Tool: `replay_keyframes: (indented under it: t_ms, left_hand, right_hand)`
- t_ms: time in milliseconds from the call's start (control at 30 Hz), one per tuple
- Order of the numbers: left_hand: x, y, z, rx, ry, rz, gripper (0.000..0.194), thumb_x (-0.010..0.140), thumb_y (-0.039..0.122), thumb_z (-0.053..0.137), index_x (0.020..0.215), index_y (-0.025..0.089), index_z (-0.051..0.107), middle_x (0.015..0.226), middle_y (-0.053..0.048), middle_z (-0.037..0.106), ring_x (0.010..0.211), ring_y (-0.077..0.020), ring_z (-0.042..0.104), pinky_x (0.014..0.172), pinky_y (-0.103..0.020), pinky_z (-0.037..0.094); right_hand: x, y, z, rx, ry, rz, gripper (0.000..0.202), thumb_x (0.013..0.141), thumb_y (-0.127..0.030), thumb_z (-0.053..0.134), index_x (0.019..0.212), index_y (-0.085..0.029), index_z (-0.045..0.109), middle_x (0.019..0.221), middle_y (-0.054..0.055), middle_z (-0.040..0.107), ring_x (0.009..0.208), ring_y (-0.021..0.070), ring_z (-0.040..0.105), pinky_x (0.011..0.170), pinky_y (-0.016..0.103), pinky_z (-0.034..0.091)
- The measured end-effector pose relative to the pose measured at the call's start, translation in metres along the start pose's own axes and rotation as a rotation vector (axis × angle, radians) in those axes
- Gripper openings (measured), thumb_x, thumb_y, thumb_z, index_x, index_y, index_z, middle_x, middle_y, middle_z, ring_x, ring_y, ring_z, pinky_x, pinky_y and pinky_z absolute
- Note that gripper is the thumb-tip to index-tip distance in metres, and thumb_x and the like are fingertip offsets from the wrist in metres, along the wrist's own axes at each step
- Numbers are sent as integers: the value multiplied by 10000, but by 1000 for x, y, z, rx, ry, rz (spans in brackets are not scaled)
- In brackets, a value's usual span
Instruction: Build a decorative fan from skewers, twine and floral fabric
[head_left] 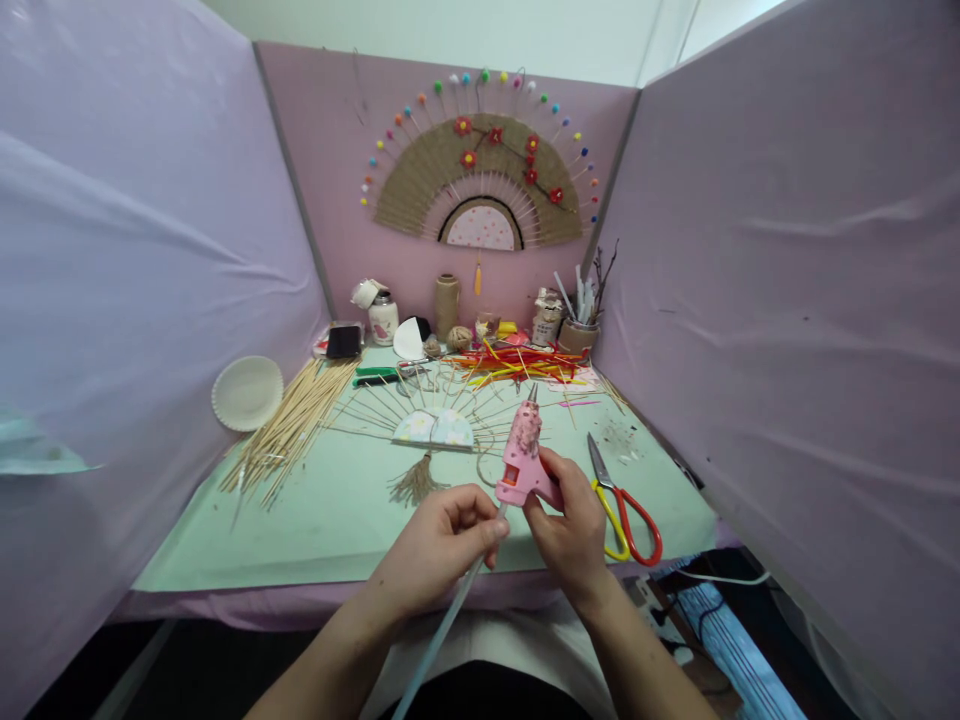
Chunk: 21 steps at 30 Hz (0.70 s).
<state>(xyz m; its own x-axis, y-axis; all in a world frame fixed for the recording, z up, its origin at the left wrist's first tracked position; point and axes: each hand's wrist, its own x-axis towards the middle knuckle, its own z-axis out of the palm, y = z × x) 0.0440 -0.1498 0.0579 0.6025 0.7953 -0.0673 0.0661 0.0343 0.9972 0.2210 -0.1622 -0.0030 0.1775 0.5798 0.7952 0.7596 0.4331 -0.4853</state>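
Observation:
My right hand (571, 525) grips the handle of a pink hot glue gun (523, 455), its nozzle pointing away and upward. A long, pale glue stick (446, 625) runs from the rear of the gun down toward my lap. My left hand (457, 535) pinches that stick close to where it meets the gun. Beyond my hands lies a half-round fan base (435, 428) with a pale floral print, thin sticks spreading out from it. A frayed twine tassel (417, 480) rests just below the base.
Scissors (622, 510) with yellow and red handles lie at the right. Bamboo sticks (292, 425) are heaped at the left beside a white dish (247, 393). Red and yellow pipe cleaners (525, 362) are piled at the back. A finished fan (420, 185) hangs on the rear panel.

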Motion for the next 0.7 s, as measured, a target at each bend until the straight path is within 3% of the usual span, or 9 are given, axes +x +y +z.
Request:
replay_keyframes:
  t_ms: [233, 367, 467, 533, 600, 700]
  left_hand:
    - [6, -4, 8, -199, 48, -101, 372, 730, 494, 709, 736, 161, 544, 545, 41, 572, 375, -21, 272, 396, -193, 189]
    - [14, -7, 12, -283, 62, -95, 432, 728, 549, 707, 780, 142, 573, 601, 3, 623, 368, -23, 316, 384, -197, 201]
    - [20, -12, 4, -274, 116, -36, 444, 783, 558, 659, 847, 120, 628, 750, -47, 677, 445, -44, 438, 435, -207, 316]
    - [24, -16, -9, -287, 282, 37, 366, 811, 477, 668, 881, 118, 654, 852, -62, 686, 604, -73, 549, 560, -208, 422]
    - [27, -21, -26, -387, 540, 88, 201, 814, 303, 695, 925, 141, 651, 961, -47, 666, 814, -89, 601, 707, -189, 464]
    - [32, -29, -50, -687, 815, 84, 179, 799, 64, 638, 952, 151, 609, 956, -30, 632, 869, -72, 606, 788, -166, 475]
  right_hand:
    - [-1, -2, 5, -5, 34, 28, 390, 833, -145, 566, 1215, -222, 565, 1057, 83, 691, 954, 233, 665, 815, 389, 559]
    - [0, -1, 6, 87, -16, 198, 343, 803, -189, 618, 1146, -199, 602, 1012, 76, 698, 884, 217, 662, 783, 361, 553]
    - [6, 4, 6, 205, -24, 389, 322, 797, -281, 658, 1103, -187, 624, 966, 66, 692, 832, 204, 643, 743, 339, 538]
    - [15, 9, 8, 323, -5, 522, 335, 786, -354, 691, 1065, -179, 632, 902, 46, 674, 778, 183, 616, 700, 314, 520]
    - [27, 15, 13, 458, 10, 613, 354, 761, -410, 724, 1010, -176, 632, 817, 13, 633, 710, 152, 570, 649, 285, 494]
    - [48, 24, 34, 635, -9, 624, 334, 739, -458, 733, 876, -179, 611, 714, -23, 552, 643, 121, 500, 605, 266, 458]
